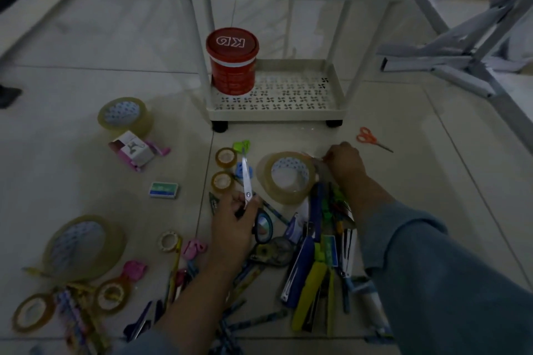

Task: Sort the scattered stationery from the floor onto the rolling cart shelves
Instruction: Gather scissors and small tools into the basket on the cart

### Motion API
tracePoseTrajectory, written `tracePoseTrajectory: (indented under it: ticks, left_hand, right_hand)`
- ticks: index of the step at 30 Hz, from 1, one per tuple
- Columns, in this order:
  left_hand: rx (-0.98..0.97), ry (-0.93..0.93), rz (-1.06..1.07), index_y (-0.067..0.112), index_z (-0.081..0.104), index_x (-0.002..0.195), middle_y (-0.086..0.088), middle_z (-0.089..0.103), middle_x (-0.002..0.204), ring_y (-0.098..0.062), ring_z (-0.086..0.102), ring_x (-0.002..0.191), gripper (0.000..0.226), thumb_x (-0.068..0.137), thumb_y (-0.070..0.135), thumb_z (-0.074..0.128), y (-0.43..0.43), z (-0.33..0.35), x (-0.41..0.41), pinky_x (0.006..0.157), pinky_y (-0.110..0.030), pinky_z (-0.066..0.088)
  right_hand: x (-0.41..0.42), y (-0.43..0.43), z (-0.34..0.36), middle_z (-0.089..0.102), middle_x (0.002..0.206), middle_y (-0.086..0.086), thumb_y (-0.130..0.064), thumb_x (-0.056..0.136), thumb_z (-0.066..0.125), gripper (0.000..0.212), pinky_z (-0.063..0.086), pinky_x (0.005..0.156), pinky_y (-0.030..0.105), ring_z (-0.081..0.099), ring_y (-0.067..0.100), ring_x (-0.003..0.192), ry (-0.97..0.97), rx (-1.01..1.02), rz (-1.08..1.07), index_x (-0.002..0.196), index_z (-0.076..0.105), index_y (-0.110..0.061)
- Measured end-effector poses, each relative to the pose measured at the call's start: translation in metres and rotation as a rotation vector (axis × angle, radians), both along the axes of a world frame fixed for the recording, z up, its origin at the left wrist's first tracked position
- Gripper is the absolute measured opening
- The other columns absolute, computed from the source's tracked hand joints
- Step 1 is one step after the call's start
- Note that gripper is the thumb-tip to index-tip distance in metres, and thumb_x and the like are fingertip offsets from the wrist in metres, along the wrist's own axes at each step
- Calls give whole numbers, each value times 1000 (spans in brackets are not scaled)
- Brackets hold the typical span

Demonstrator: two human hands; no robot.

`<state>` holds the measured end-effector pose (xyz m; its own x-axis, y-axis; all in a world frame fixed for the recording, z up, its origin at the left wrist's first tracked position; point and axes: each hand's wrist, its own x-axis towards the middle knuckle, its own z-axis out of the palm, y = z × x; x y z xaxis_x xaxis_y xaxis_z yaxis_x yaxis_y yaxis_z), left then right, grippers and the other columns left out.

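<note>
Far L: lg tape roll (83,248) on floor; light, rigid ring, lift by rim.
Ctr-L: left hand (233,228), fingers curled round scissors (246,179) at handle end, blades pointing away. Stiff, sharp; hold by handles.
Behind: cart (277,117), red tub (232,62) on btm shelf.
Ctr-R: right hand (344,163) curled at 2nd tape roll (288,177); what it pinches, can't tell.
Far R: orange scissors (372,138), floor.

Only legible txt: white "KD" on the red lid (232,42) of a red tub (233,78) on the cart's bottom shelf (288,113), upside down to cam; other labels too dark/blurry.
</note>
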<state>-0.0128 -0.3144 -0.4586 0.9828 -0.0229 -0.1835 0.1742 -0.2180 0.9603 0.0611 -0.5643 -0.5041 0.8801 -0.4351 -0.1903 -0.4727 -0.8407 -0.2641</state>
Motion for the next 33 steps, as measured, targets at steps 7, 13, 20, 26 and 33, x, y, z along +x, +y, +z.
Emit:
tracePoseTrajectory:
  ticks: [7,13,20,26,33]
  left_hand:
    - [12,10,73,-9,59,89,-11,64,74,-5,56,59,30,88,21,64,10,25,17,48,-5,41]
    - [-178,90,203,-3,61,118,-10,66,110,-21,62,95,40,86,20,66,27,61,35,80,-27,49]
    - [-105,209,111,-3,63,113,-16,64,115,-29,60,103,37,83,16,69,51,61,27,92,-39,50]
    - [-205,370,64,3,66,97,-11,64,105,-28,58,101,20,84,18,69,56,59,21,96,-43,48]
    - [-250,386,18,3,65,104,-10,66,104,-25,62,94,23,83,14,69,49,56,22,83,-36,52]
  right_hand:
    - [-27,36,54,63,84,18,1,89,56,8,53,74,36,61,23,72,-719,768,-332,93,63,2]
    - [-47,89,111,61,75,11,6,84,62,16,51,65,26,63,13,66,-250,994,96,98,60,-1]
    - [-58,104,114,67,73,7,7,77,68,20,53,63,17,64,7,63,-76,939,182,97,67,3]
    - [-59,133,104,71,94,14,1,76,72,29,57,72,22,68,26,92,-316,1301,-251,104,65,-5]
    - [-63,163,93,66,105,21,-5,85,64,27,51,94,39,64,31,95,-177,1360,-278,111,64,2]
